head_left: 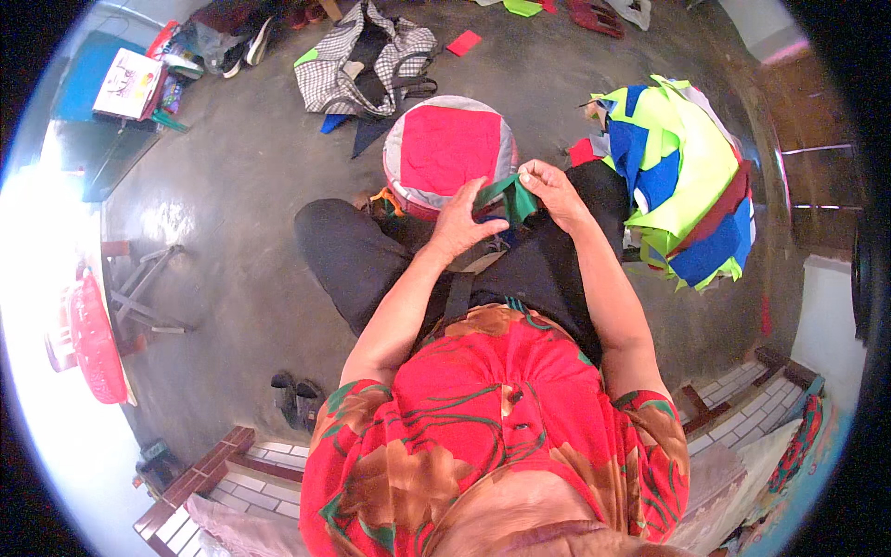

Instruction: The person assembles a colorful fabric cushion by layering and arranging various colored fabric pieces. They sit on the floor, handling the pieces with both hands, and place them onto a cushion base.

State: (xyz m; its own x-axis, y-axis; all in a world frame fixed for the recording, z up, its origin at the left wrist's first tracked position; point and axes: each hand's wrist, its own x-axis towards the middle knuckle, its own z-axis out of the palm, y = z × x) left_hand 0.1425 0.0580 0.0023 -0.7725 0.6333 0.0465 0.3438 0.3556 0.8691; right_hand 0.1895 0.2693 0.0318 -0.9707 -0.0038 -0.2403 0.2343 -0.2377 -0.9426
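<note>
A small piece of green cloth (513,197) stretches between my two hands, above my crossed legs. My right hand (557,197) pinches its right end between thumb and fingers. At the other end, the fingers of my left hand (455,225) hold the cloth's edge, while the left thumb stands out apart from them. Just beyond my hands is a round, padded-looking seat (448,144) with a red top patch and a grey border. My left fingertips are close to its near rim. Some orange and blue scraps lie partly hidden below it.
A large heap of lime, blue and maroon cloth pieces (691,176) lies to my right. Ahead sits a checked bag (357,65), with a red scrap (464,43) beside it. Far left are a blue table (83,79) and a red plastic chair (96,339). Dark shoes (297,399) lie behind left.
</note>
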